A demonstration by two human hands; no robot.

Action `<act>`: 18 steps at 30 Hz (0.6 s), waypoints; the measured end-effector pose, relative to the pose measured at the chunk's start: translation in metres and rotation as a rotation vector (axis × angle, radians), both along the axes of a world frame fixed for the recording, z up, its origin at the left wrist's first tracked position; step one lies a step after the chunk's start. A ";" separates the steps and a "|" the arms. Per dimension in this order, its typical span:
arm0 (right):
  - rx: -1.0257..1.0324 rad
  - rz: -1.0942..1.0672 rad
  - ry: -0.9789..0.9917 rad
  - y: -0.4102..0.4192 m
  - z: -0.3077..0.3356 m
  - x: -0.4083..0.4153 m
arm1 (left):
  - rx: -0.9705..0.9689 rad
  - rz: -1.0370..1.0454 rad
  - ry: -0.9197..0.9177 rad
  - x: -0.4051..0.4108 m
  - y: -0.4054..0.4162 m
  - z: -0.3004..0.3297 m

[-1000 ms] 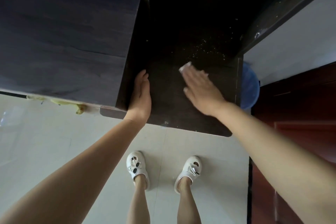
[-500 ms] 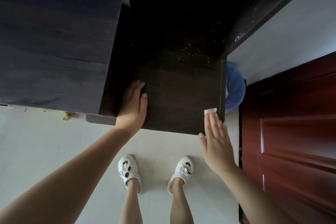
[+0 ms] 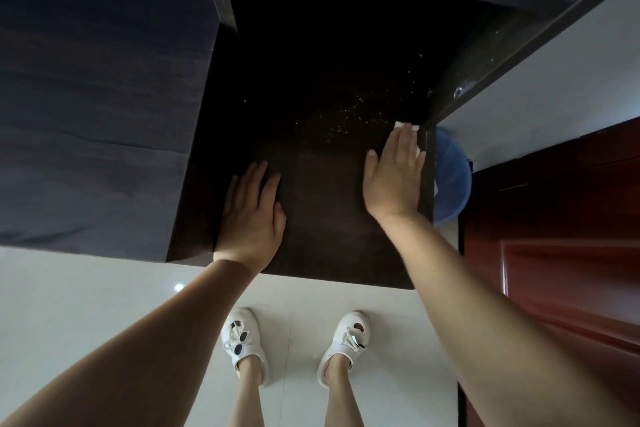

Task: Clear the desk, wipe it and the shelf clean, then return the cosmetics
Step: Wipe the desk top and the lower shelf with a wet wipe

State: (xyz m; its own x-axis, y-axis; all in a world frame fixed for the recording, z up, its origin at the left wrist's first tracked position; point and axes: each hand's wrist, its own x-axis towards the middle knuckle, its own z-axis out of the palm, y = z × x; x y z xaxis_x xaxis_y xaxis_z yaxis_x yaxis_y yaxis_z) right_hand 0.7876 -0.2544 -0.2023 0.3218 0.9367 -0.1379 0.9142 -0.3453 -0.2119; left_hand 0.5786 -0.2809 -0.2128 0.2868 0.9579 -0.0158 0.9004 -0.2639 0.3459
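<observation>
A dark wooden desk top (image 3: 322, 218) lies below me, with pale specks of dust (image 3: 349, 114) scattered toward its back right. My right hand (image 3: 394, 177) lies flat at the desk's right edge and presses a white wipe (image 3: 405, 126) under its fingers; only the wipe's corners show past the fingertips. My left hand (image 3: 252, 215) rests palm down on the desk's front left, fingers together, holding nothing. No cosmetics are in view.
A tall dark cabinet side (image 3: 104, 97) rises at the left. A dark shelf frame (image 3: 485, 45) runs along the back and right. A blue bin (image 3: 453, 177) stands right of the desk, next to a red-brown door (image 3: 561, 236). My white shoes (image 3: 246, 343) stand on pale floor tiles.
My right hand with the wipe went from the desk's middle to its front right corner, then forward along the right edge. My left hand shifted from the cabinet's edge onto the desk top.
</observation>
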 end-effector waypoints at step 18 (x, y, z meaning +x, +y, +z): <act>-0.117 0.578 0.118 0.062 0.006 -0.035 | 0.033 0.009 -0.002 0.001 0.002 -0.002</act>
State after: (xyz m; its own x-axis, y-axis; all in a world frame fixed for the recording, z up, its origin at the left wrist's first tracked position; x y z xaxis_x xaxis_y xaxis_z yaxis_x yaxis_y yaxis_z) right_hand 0.7522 -0.1926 -0.1962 -0.2588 0.9318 -0.2546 0.9334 0.1734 -0.3140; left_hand 0.5796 -0.2788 -0.2148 0.2779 0.9605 0.0162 0.9023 -0.2668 0.3387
